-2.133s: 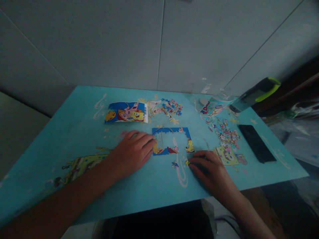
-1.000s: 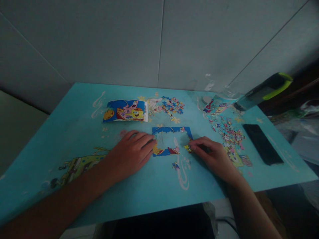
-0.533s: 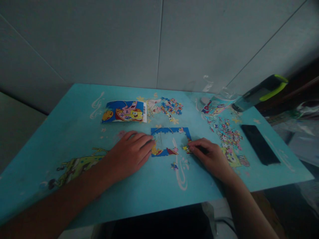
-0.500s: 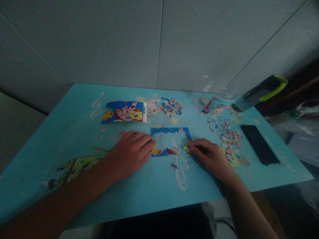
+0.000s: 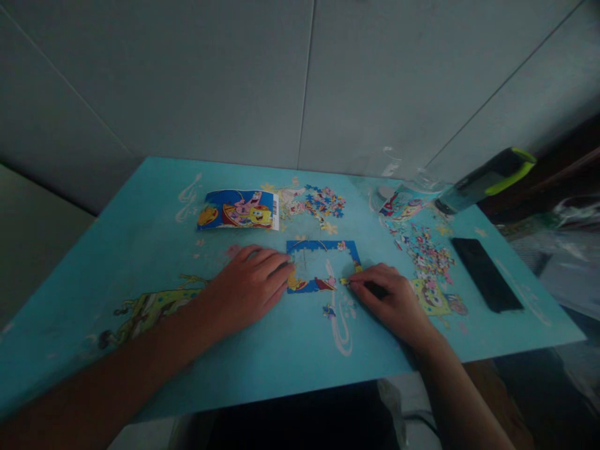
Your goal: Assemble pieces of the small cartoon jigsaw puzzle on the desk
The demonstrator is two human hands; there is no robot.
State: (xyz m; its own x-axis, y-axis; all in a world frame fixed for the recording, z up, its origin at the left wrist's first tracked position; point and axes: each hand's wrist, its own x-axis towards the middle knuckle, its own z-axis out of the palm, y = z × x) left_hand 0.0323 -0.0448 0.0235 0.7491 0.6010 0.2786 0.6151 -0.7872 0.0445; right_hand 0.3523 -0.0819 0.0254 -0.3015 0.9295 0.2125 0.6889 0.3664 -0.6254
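Observation:
A partly joined jigsaw puzzle border (image 5: 321,245) lies on the light blue table, blue along its top, with a gap at the lower right. My left hand (image 5: 253,281) rests flat with fingers stretched out, their tips on the border's left side. Between thumb and forefinger of my right hand (image 5: 391,294) is a small yellow puzzle piece (image 5: 344,281), held low at the gap in the bottom right corner. My fingers cover part of it. Just below the border lies a loose blue and purple puzzle piece (image 5: 329,310).
Behind the border lie a printed puzzle packet (image 5: 239,210) and a pile of pieces (image 5: 324,202). To the right are another heap of pieces (image 5: 429,253), a second packet (image 5: 403,203), a black phone (image 5: 487,273) and a dark bottle (image 5: 482,181) near the wall.
My right hand has shifted slightly left with the yellow piece, away from the border's right side and into the gap. My left hand stays by the left side. The camera view has turned slightly.

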